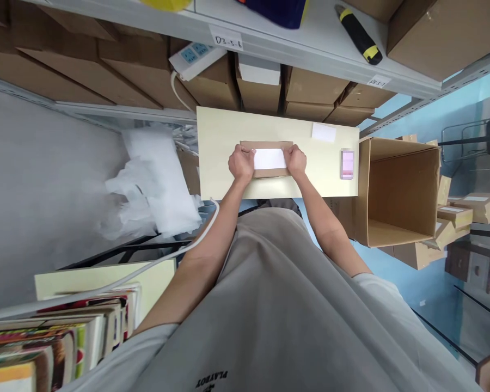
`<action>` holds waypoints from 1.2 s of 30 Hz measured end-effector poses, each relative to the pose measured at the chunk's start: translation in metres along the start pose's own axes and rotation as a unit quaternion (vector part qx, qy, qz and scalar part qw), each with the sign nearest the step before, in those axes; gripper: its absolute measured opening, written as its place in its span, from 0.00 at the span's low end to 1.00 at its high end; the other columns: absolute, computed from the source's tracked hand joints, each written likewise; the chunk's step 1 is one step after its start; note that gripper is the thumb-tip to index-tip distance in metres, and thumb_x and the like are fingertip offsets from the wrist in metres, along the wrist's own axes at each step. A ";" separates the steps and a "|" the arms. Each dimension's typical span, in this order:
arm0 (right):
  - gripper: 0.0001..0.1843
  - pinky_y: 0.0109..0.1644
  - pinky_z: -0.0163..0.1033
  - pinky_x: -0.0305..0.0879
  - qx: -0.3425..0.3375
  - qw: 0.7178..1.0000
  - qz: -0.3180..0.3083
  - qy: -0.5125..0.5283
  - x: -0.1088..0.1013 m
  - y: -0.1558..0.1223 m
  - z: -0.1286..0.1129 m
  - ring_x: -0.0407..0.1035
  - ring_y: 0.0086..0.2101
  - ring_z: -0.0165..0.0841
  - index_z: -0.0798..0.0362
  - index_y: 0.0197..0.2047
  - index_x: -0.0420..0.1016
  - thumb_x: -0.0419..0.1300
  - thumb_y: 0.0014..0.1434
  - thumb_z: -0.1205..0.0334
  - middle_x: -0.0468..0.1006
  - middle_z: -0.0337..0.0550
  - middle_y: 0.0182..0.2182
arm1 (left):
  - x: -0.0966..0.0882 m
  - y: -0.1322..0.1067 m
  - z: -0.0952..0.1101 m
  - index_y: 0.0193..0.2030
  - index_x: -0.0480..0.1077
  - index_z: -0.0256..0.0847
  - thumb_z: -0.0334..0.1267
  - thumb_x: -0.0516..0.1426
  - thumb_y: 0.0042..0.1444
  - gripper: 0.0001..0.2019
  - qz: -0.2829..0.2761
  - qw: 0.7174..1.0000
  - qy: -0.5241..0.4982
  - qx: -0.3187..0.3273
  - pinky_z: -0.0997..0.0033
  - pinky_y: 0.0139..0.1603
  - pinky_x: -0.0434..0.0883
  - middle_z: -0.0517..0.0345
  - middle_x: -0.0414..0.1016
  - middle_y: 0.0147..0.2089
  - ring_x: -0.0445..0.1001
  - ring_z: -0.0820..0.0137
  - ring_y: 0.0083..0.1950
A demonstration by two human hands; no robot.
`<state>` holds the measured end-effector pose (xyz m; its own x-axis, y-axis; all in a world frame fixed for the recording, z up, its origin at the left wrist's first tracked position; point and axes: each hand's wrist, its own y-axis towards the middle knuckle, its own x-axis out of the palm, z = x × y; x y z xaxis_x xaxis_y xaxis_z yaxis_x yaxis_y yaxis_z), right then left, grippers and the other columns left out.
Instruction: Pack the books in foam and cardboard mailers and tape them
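A small flat cardboard box (pixel 266 146) with a white label (pixel 269 158) on top lies on a pale yellow table (pixel 228 136). My left hand (pixel 242 163) is curled on the box's left end, fingers pressed on the label's edge. My right hand (pixel 296 160) is curled on the box's right end in the same way. Both hands rest on the box top.
A white slip (pixel 323 132) and a pink phone (pixel 347 164) lie on the table to the right. An open empty carton (pixel 400 190) stands right of the table. White plastic bags (pixel 151 179) are left, shelves with boxes (pixel 294 87) behind, books (pixel 65 337) at lower left.
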<state>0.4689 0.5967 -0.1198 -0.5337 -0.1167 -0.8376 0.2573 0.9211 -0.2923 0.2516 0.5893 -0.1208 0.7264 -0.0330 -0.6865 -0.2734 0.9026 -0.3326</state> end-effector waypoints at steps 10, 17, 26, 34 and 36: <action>0.35 0.91 0.57 0.43 -0.168 0.978 -0.082 -0.091 0.033 -0.063 -0.028 0.49 0.85 0.44 0.54 0.87 0.59 0.42 0.82 0.65 0.59 0.51 0.86 | 0.031 -0.035 -0.001 0.84 0.64 0.35 0.34 0.46 0.78 0.31 -0.129 0.947 0.022 0.294 0.44 0.87 0.60 0.35 0.69 0.83 0.66 0.49 0.84; 0.38 0.92 0.58 0.34 -0.179 0.977 -0.077 -0.088 0.023 -0.069 -0.012 0.40 0.87 0.42 0.59 0.90 0.50 0.40 0.85 0.54 0.50 0.52 0.88 | 0.011 -0.025 -0.032 0.83 0.67 0.42 0.43 0.50 0.79 0.29 -0.152 0.937 0.039 0.313 0.41 0.93 0.44 0.47 0.60 0.89 0.53 0.55 0.92; 0.38 0.91 0.64 0.34 -0.141 0.986 -0.049 -0.080 0.025 -0.079 -0.014 0.39 0.87 0.47 0.63 0.90 0.49 0.41 0.85 0.56 0.46 0.58 0.88 | -0.001 -0.030 -0.034 0.85 0.65 0.42 0.37 0.47 0.78 0.31 -0.112 0.953 0.046 0.278 0.33 0.93 0.38 0.45 0.62 0.88 0.49 0.52 0.93; 0.37 0.91 0.65 0.32 -0.152 0.983 -0.052 -0.092 0.023 -0.084 -0.007 0.38 0.88 0.46 0.57 0.90 0.51 0.43 0.85 0.55 0.47 0.53 0.89 | 0.005 -0.032 -0.033 0.84 0.67 0.43 0.29 0.47 0.74 0.34 -0.117 0.951 0.045 0.282 0.34 0.93 0.38 0.45 0.60 0.89 0.45 0.55 0.94; 0.37 0.91 0.64 0.32 -0.148 0.983 -0.050 -0.094 0.022 -0.085 -0.008 0.38 0.87 0.46 0.57 0.90 0.52 0.43 0.85 0.55 0.47 0.52 0.89 | 0.003 -0.032 -0.034 0.83 0.67 0.43 0.29 0.47 0.74 0.33 -0.128 0.948 0.044 0.287 0.34 0.93 0.37 0.45 0.59 0.89 0.44 0.55 0.94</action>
<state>0.4286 0.5189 -0.1094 -0.3790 -0.2527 -0.8902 -0.0491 0.9661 -0.2534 0.2410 0.5453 -0.1339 0.6598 -0.2956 -0.6908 0.3114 0.9443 -0.1066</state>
